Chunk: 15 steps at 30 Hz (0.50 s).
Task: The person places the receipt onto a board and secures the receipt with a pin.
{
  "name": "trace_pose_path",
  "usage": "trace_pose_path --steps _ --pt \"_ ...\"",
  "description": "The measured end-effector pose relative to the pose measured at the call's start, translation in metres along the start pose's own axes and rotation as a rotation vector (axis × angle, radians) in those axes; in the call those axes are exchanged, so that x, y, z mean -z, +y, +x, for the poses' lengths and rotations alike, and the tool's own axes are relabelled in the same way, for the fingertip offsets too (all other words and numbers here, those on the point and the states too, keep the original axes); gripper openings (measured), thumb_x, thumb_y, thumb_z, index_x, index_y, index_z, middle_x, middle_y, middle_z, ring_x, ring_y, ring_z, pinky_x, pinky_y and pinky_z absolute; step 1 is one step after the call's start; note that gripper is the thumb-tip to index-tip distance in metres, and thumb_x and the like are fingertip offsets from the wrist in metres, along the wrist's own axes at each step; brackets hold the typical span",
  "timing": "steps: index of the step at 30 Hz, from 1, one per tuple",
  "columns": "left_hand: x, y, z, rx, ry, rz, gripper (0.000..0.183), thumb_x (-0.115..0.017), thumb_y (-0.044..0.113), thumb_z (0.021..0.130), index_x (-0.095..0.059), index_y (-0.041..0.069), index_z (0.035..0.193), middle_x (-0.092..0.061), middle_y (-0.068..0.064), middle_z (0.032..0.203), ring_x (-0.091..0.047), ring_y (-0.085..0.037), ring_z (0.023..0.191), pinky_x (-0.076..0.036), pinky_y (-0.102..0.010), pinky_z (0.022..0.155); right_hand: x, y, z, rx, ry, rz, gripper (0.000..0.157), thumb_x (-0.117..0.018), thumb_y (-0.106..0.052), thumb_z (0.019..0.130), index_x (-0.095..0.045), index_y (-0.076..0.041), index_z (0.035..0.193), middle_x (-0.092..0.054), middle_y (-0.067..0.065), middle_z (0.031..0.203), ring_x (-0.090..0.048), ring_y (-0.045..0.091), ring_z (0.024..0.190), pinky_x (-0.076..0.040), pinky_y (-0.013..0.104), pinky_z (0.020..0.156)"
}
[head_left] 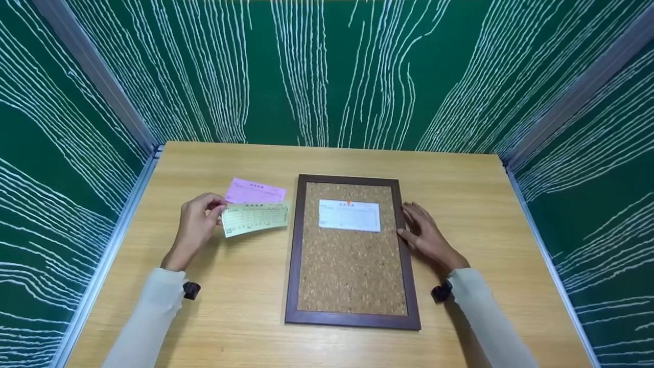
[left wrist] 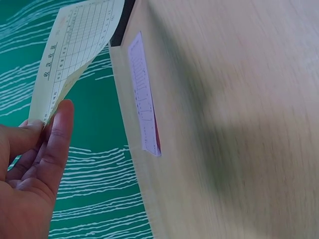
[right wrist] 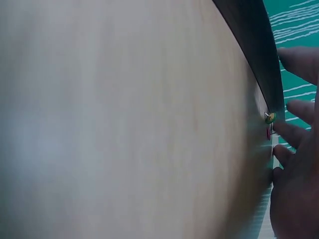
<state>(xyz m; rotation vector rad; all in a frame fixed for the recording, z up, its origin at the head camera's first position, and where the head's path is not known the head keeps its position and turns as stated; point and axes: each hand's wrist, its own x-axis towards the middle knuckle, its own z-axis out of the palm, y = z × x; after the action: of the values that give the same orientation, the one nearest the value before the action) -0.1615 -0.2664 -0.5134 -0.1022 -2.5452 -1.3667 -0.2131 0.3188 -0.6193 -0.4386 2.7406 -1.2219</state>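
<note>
Head view: green slip [head_left: 256, 219], left end in the left hand [head_left: 196, 221].

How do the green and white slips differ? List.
The left hand pinches the green slip above the table; the white slip lies on the cork board. The green slip bends; the white slip looks flat. An orange pin sits on the white slip, none on the green slip. Both are printed rectangles.

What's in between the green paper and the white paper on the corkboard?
In the head view, going from green paper to white paper: a thin strip of bare table, the dark brown frame, then a little bare cork.
</note>
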Motion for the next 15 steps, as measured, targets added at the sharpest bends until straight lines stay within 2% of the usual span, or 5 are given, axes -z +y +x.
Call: trace_pose_path --steps 2,9,15 --pt "0.000 0.001 0.000 -0.005 0.004 -0.002 0.008 -0.070 -0.011 0.101 -0.077 -0.009 0.106 -0.076 -0.020 0.104 -0.071 -0.029 0.092 -0.067 -0.044 0.065 0.000 -0.001 -0.001 0.009 0.007 0.008 0.072 -0.070 -0.025 0.108 -0.039 -0.002 0.169 -0.025 0.027 0.177 -0.014 0.050 0.166 -0.011 0.074 0.130" --pt "-0.002 0.006 -0.001 -0.013 0.006 -0.003 0.008 -0.071 -0.012 0.101 -0.076 -0.008 0.105 -0.076 -0.020 0.103 -0.069 -0.027 0.089 -0.063 -0.026 0.061 0.001 -0.005 -0.005 0.039 0.047 0.028 0.068 -0.067 -0.022 0.110 -0.039 0.000 0.168 -0.028 0.026 0.176 -0.019 0.050 0.165 -0.014 0.072 0.131" --pt "-0.003 0.008 -0.002 -0.010 0.008 -0.010 0.009 -0.070 -0.013 0.101 -0.076 -0.009 0.105 -0.076 -0.021 0.103 -0.069 -0.028 0.088 -0.061 -0.021 0.061 -0.001 -0.013 -0.007 0.041 0.085 0.037 0.064 -0.066 -0.017 0.110 -0.041 0.002 0.166 -0.030 0.025 0.176 -0.022 0.048 0.165 -0.018 0.070 0.131"
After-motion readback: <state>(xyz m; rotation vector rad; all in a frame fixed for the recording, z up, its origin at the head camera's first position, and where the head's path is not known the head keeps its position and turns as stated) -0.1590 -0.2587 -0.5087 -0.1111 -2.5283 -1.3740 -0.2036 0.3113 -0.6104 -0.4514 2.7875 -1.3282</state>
